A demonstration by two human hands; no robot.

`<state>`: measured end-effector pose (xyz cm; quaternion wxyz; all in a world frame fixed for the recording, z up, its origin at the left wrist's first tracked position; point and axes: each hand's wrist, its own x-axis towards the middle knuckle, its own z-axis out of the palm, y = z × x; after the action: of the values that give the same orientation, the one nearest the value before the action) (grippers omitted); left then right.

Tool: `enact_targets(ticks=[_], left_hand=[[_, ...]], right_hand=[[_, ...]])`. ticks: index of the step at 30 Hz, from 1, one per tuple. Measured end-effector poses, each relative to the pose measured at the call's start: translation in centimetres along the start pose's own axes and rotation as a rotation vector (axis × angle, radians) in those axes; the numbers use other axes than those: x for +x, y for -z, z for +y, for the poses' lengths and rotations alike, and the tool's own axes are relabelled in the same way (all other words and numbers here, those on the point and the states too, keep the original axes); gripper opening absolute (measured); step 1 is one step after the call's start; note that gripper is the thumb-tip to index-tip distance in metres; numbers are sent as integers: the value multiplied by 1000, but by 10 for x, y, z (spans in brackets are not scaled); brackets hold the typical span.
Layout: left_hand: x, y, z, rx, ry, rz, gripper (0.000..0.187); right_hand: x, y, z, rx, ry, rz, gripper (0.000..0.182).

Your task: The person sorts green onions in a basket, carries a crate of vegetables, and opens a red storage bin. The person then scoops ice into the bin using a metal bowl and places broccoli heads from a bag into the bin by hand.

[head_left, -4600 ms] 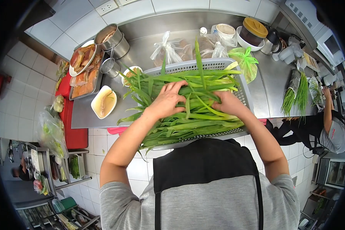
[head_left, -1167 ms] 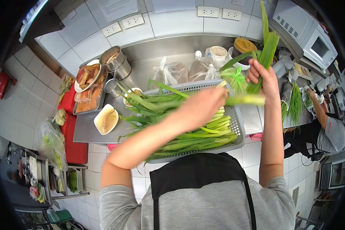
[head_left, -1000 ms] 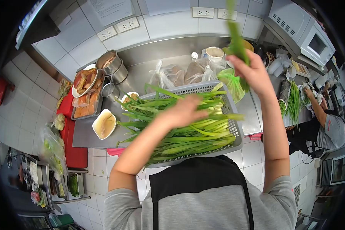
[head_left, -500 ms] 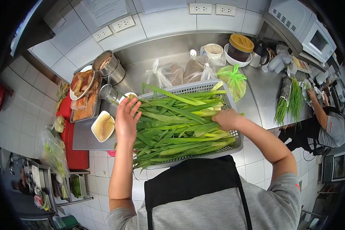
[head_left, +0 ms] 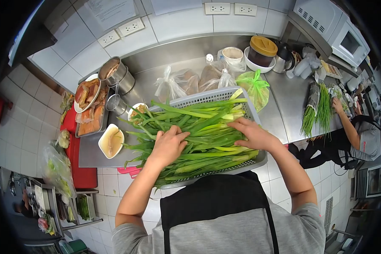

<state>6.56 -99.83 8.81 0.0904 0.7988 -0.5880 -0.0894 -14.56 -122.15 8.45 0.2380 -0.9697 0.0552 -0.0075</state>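
Observation:
A grey plastic basket (head_left: 258, 116) is heaped with long green leeks (head_left: 207, 139), their pale ends to the right and leaf tips hanging over the left side. My left hand (head_left: 170, 146) lies on the leaves left of the middle, fingers apart and bent slightly down. On the paler stalks at the right rests my right hand (head_left: 254, 133), its fingers spread across them. Neither hand is closed round a bunch. Just beyond the leaf tips sits a small bowl of chopped food (head_left: 137, 111), partly covered by leaves.
Left on the steel counter (head_left: 89, 154) are a white bowl of liquid (head_left: 111, 142), a tray of meat (head_left: 91, 120) and metal pots (head_left: 118, 76). Tied plastic bags (head_left: 178, 82) and a yellow-lidded jar (head_left: 263, 48) stand behind. A co-worker (head_left: 366, 137) handles greens at right.
My left hand has come down from the raised position onto the leaves. My right hand has loosened from the stalks and spread its fingers. The leaf tips now reach farther left.

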Motion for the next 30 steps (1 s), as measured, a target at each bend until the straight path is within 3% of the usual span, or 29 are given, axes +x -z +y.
enact_targets(ticks=[2, 4, 6, 7, 10, 11, 14, 15, 16, 19, 23, 27, 28, 30], left_hand=[[-10, -5, 13, 117, -38, 170, 41], [-13, -23, 14, 114, 52, -13, 56], [-19, -58, 4, 71, 95, -58, 61], [-23, -46, 9, -13, 100, -72, 64], [-49, 0, 22, -255, 108, 120, 62], [-60, 11, 23, -281, 147, 184, 59], [-90, 21, 15, -380, 230, 446, 40], [-98, 18, 15, -399, 241, 571, 37], [-108, 12, 17, -420, 253, 695, 33], [-154, -13, 18, -1105, 499, 461, 24], [-181, 7, 52, -992, 557, -90, 20], [-190, -51, 50, -1005, 520, -257, 34], [-183, -66, 54, -1055, 484, -322, 43], [-165, -110, 67, -1123, 467, -252, 61]], right_hand=[[-2, -6, 2, -62, 9, 28, 58], [0, -26, 11, -201, -19, -50, 58], [0, -19, 5, -51, -37, -95, 59], [1, -11, 1, 24, -46, -113, 59], [-10, 16, 20, 367, 5, 150, 61], [-17, 22, 31, 283, -38, 240, 63], [-34, -11, 46, -33, -176, 99, 63], [-33, -20, 27, -287, -195, -62, 64], [-31, -31, 15, -295, -246, -3, 65], [-13, -70, -5, -298, -352, 98, 68], [5, -76, -11, -67, -318, 64, 73], [-25, -13, 14, 332, -3, 151, 77], [-30, -4, 24, 363, -29, 228, 77], [-32, -2, 61, 473, -124, 365, 75]])
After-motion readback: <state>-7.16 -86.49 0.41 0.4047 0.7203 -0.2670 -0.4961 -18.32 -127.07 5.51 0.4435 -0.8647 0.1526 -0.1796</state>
